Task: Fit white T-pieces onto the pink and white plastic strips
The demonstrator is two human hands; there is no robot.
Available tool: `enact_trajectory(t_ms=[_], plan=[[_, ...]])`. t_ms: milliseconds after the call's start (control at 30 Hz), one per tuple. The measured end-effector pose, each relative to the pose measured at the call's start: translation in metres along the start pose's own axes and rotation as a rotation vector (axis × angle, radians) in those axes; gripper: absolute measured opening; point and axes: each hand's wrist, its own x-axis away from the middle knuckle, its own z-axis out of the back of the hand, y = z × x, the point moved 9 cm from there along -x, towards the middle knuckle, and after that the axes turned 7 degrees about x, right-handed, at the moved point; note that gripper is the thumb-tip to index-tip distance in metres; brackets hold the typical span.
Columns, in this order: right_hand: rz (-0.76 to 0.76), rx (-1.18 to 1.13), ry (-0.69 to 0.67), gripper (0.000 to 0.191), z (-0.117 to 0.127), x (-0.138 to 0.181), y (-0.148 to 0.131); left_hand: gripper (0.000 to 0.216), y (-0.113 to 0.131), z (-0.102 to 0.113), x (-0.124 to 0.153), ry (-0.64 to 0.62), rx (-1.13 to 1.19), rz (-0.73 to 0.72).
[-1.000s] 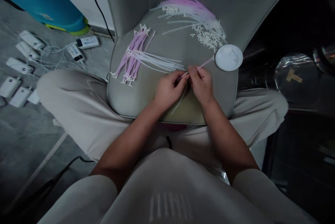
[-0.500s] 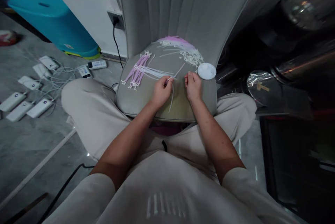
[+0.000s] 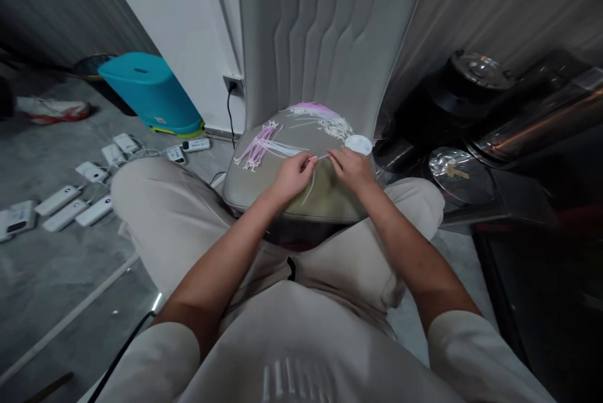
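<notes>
My left hand (image 3: 293, 175) is closed in a pinch over the chair seat (image 3: 264, 193), and my right hand (image 3: 352, 167) is pinched close beside it. Between their fingertips runs a thin pale plastic strip (image 3: 323, 157). Another white strip (image 3: 309, 189) hangs down by my left fingers. Left of the hands lies a bundle of purple strips with white end pieces (image 3: 257, 149), crossed by several long white strips (image 3: 284, 149). Behind the hands are pink-to-white strips (image 3: 315, 108) and a heap of small white pieces (image 3: 335, 129). A white round dish (image 3: 358, 144) sits just behind my right hand.
The chair's tall backrest (image 3: 325, 26) rises behind the seat. On the floor at left are several white power banks (image 3: 59, 200) with cables and a blue bin (image 3: 148, 92). A black plug (image 3: 232, 86) is in the wall socket. Dark, shiny containers (image 3: 480, 70) stand at right.
My right hand has moved left to the left hand and now pinches the strip's end. The camera view has tilted up, so more of the backrest and floor at left shows.
</notes>
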Motion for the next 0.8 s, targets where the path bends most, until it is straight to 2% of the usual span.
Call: enact_trajectory(t_ms=[300,500,600,700,800], plan=[[0.126,0.034,0.02,0.04,0.054,0.014,-0.024,0.025,0.08,0.02,0.014,-0.101,-0.116,-0.153],[0.139,-0.075,0.008,0.023,0.081,0.016,-0.038,0.025,0.124,0.03,0.013,-0.111,-0.128,-0.283],[0.139,-0.155,0.005,0.024,0.097,0.018,-0.046,0.025,0.142,0.032,0.015,-0.137,-0.072,-0.356],[0.097,-0.337,0.013,0.032,0.116,0.014,-0.047,0.027,0.154,0.04,0.014,-0.1,0.037,-0.384],[-0.016,-0.776,0.031,0.04,0.129,-0.002,-0.04,0.03,0.161,0.049,0.006,-0.037,0.174,-0.372]])
